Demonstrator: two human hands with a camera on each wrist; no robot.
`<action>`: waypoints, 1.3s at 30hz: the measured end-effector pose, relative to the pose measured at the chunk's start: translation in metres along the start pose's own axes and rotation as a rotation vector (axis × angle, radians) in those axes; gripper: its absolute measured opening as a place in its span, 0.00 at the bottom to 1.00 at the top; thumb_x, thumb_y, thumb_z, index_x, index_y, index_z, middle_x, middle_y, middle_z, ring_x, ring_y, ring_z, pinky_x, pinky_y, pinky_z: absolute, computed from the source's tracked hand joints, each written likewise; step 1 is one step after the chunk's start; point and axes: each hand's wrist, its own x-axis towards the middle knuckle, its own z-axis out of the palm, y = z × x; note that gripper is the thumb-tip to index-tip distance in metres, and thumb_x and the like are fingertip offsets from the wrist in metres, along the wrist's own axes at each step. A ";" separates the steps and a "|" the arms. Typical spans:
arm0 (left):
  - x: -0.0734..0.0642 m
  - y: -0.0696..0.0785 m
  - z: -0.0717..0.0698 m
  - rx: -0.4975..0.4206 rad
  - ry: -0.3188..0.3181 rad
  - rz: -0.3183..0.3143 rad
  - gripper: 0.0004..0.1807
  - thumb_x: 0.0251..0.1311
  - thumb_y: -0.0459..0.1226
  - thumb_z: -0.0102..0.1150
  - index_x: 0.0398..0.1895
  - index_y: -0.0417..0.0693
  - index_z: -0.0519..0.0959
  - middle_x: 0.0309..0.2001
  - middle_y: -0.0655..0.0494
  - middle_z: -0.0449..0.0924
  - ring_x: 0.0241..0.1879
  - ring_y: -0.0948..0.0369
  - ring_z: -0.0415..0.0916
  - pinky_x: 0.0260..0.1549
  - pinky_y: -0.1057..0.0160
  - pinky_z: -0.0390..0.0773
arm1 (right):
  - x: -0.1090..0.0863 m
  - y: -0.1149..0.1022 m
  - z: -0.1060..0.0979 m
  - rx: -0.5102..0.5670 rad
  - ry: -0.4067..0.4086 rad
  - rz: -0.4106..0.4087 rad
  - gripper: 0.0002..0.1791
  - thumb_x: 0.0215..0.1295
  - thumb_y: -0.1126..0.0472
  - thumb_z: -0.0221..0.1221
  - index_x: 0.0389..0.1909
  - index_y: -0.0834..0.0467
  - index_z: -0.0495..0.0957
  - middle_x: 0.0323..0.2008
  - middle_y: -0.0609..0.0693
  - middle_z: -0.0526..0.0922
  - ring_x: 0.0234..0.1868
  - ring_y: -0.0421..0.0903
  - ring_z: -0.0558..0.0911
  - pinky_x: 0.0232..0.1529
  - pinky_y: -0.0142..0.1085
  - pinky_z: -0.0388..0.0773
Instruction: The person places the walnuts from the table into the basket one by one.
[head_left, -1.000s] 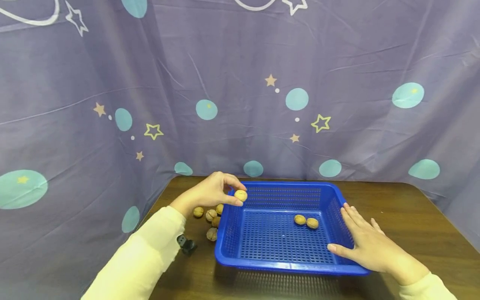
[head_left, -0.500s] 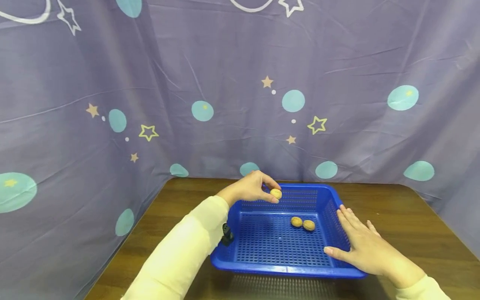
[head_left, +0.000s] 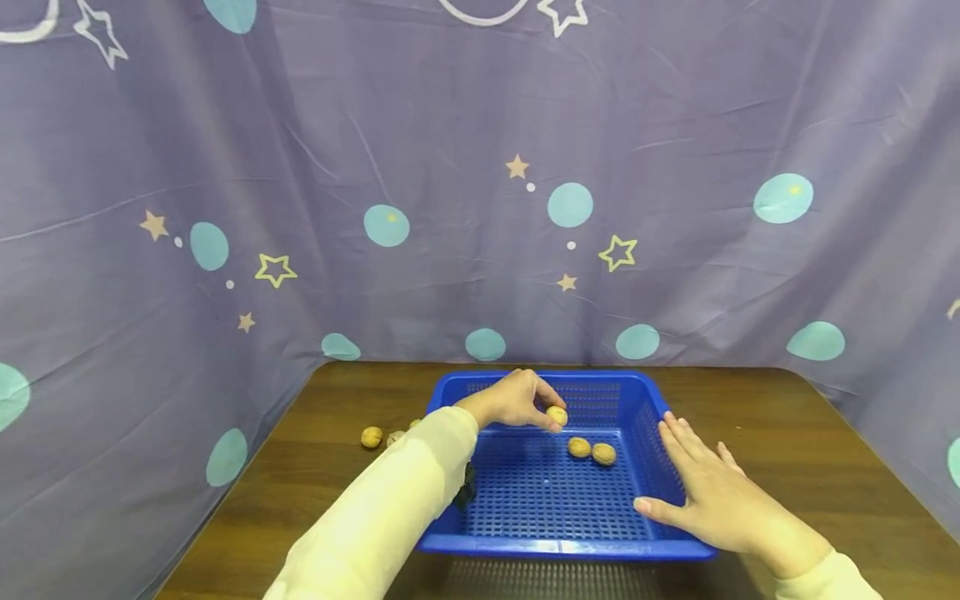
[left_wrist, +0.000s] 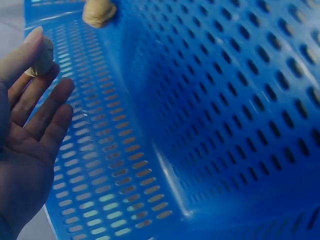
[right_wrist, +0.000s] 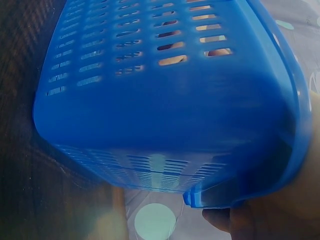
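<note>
Between thumb and fingertips my left hand (head_left: 517,400) pinches a walnut (head_left: 557,416), held inside the blue plastic basket (head_left: 558,547) above its floor. The left wrist view shows this walnut (left_wrist: 43,60) at the fingertips, with the other fingers loosely extended. Two more walnuts, one on the left (head_left: 579,447) and one on the right (head_left: 603,454), lie side by side on the basket floor just below the hand. My right hand (head_left: 708,496) rests on the basket's right rim, fingers straight and thumb spread toward the inside.
Several walnuts (head_left: 371,437) lie on the brown wooden table (head_left: 300,475) left of the basket, partly hidden by the left sleeve (head_left: 390,508). A patterned purple curtain (head_left: 450,275) hangs behind the table. The perforated basket wall (right_wrist: 165,105) fills the right wrist view.
My left hand has carried the walnut rightward from the basket's left rim, then lowered it toward the two walnuts inside. The right hand stays on the rim; the head view has shifted slightly.
</note>
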 end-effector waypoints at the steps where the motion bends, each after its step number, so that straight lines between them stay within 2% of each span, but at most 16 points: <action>1: 0.001 -0.001 0.001 0.002 -0.006 -0.007 0.19 0.47 0.44 0.75 0.45 0.52 0.86 0.36 0.69 0.85 0.36 0.75 0.78 0.40 0.74 0.76 | 0.000 0.000 0.000 -0.006 0.003 -0.002 0.59 0.54 0.28 0.58 0.72 0.68 0.53 0.74 0.60 0.48 0.73 0.62 0.50 0.59 0.71 0.49; 9: 0.009 -0.008 0.021 0.025 -0.029 -0.024 0.19 0.43 0.42 0.77 0.42 0.53 0.87 0.32 0.70 0.85 0.33 0.76 0.78 0.37 0.76 0.75 | 0.000 -0.002 0.000 -0.011 0.009 -0.003 0.59 0.54 0.28 0.58 0.71 0.68 0.54 0.74 0.61 0.49 0.72 0.62 0.51 0.58 0.72 0.50; 17: 0.011 -0.010 0.036 0.088 -0.085 -0.043 0.18 0.43 0.42 0.77 0.42 0.54 0.87 0.31 0.70 0.84 0.31 0.77 0.78 0.35 0.77 0.75 | -0.002 -0.003 0.001 -0.003 0.013 -0.003 0.58 0.54 0.29 0.59 0.71 0.69 0.54 0.74 0.61 0.50 0.72 0.62 0.52 0.58 0.72 0.50; 20: 0.012 -0.010 0.037 0.110 -0.088 -0.042 0.19 0.43 0.42 0.77 0.42 0.53 0.87 0.31 0.71 0.84 0.30 0.77 0.77 0.36 0.75 0.76 | -0.002 -0.003 0.000 -0.001 0.011 -0.002 0.58 0.54 0.28 0.59 0.71 0.68 0.54 0.74 0.60 0.50 0.72 0.62 0.51 0.58 0.72 0.50; 24: 0.012 -0.009 0.035 0.206 -0.084 -0.021 0.20 0.43 0.44 0.77 0.43 0.56 0.87 0.30 0.74 0.84 0.30 0.79 0.76 0.56 0.69 0.67 | -0.001 -0.002 0.000 -0.010 0.018 -0.009 0.58 0.54 0.29 0.59 0.71 0.68 0.54 0.74 0.61 0.50 0.72 0.63 0.52 0.58 0.72 0.50; 27: 0.012 -0.008 0.036 0.249 -0.083 -0.017 0.20 0.42 0.44 0.78 0.43 0.58 0.87 0.29 0.75 0.83 0.30 0.79 0.75 0.58 0.66 0.66 | -0.001 -0.002 0.001 -0.017 0.023 -0.014 0.58 0.54 0.29 0.59 0.71 0.68 0.54 0.74 0.61 0.51 0.72 0.63 0.53 0.58 0.72 0.51; 31: 0.012 -0.007 0.037 0.254 -0.085 -0.026 0.20 0.41 0.44 0.78 0.43 0.57 0.87 0.29 0.75 0.83 0.30 0.79 0.75 0.58 0.64 0.68 | -0.001 -0.003 0.001 -0.015 0.019 -0.012 0.58 0.54 0.29 0.58 0.71 0.68 0.54 0.74 0.61 0.50 0.72 0.62 0.52 0.58 0.72 0.51; 34: 0.011 -0.005 0.036 0.264 -0.084 -0.033 0.21 0.41 0.45 0.78 0.44 0.58 0.86 0.31 0.75 0.84 0.33 0.79 0.76 0.67 0.59 0.56 | -0.001 -0.003 0.001 -0.015 0.017 -0.010 0.58 0.54 0.28 0.58 0.71 0.68 0.54 0.74 0.60 0.50 0.72 0.63 0.52 0.58 0.72 0.50; 37: 0.011 -0.002 0.032 0.250 -0.081 -0.034 0.23 0.41 0.45 0.78 0.45 0.57 0.86 0.35 0.72 0.85 0.36 0.77 0.78 0.61 0.65 0.64 | -0.001 -0.003 0.000 -0.017 0.015 -0.008 0.58 0.54 0.28 0.58 0.71 0.68 0.54 0.74 0.60 0.50 0.72 0.63 0.52 0.58 0.71 0.50; 39: 0.012 0.000 0.027 0.221 -0.073 -0.032 0.24 0.41 0.45 0.78 0.46 0.55 0.86 0.38 0.69 0.85 0.38 0.75 0.79 0.53 0.70 0.70 | -0.001 -0.003 0.000 -0.016 0.013 -0.007 0.58 0.54 0.29 0.58 0.71 0.68 0.54 0.74 0.60 0.50 0.72 0.63 0.52 0.58 0.71 0.50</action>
